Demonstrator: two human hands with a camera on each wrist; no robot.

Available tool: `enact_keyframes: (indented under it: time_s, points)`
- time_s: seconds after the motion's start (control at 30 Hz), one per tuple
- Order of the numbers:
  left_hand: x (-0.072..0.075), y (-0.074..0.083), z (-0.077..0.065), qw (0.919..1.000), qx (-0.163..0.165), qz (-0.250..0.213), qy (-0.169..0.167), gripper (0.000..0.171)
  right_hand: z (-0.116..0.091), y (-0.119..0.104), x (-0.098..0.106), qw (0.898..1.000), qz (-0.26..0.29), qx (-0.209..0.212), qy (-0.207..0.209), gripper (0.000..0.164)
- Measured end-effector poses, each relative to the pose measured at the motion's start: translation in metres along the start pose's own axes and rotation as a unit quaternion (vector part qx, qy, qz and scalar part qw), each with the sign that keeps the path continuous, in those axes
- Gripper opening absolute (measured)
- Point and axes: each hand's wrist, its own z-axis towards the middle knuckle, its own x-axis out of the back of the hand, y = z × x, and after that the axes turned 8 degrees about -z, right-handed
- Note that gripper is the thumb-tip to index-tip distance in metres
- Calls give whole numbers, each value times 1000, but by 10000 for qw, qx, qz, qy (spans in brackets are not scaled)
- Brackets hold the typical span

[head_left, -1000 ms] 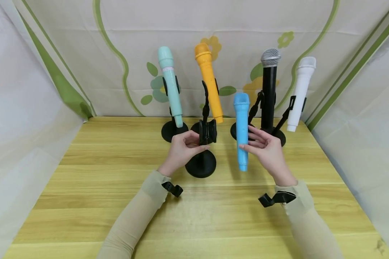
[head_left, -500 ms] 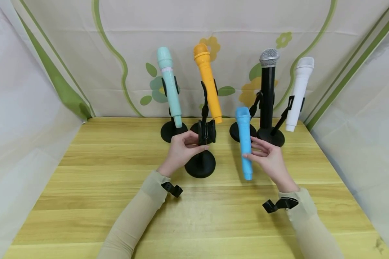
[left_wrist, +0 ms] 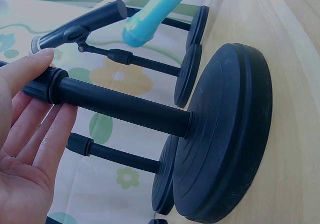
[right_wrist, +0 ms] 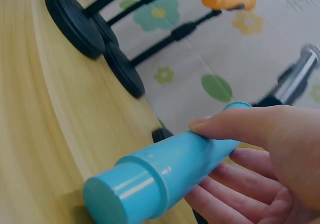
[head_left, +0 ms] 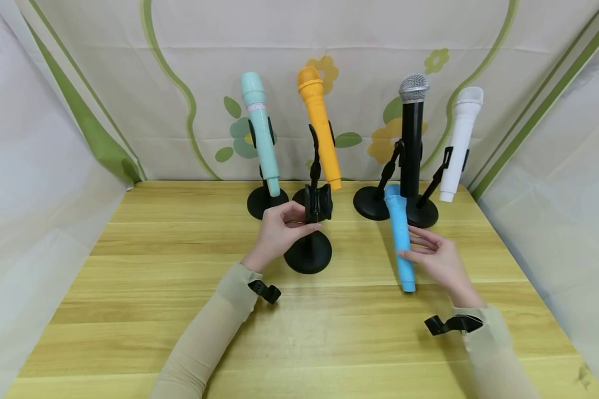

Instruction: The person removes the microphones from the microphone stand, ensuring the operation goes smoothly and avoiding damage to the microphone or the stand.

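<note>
Glossy blue plastic microphone, matt black stand, metal-mesh microphone head, wood-grain table, cloth-like backdrop

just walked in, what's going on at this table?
A person's right hand holds a blue microphone by its handle, out of any stand. The left hand grips the front stand, whose clip is empty. The teal microphone, orange microphone, black microphone and white microphone sit in the rear stands.

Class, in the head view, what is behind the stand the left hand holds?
Another black stand, carrying the orange microphone. Its round base partly shows; the clip of the front stand and the left hand cover the rest.
</note>
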Motion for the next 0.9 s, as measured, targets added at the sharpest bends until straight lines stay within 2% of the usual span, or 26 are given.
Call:
enact_keyframes:
  time_s: [0.37,0.7,0.9]
  points:
    - [0,0,0,10000,39,-30,6,20,-16,28,40,9979,-501,-396,144,75]
    - [0,1,0,10000,81,-31,-4,19,-28,62,79,9970,-16,-758,163,72]
    - [0,1,0,10000,36,-24,-1,20,-35,73,93,9955,-185,-898,226,73]
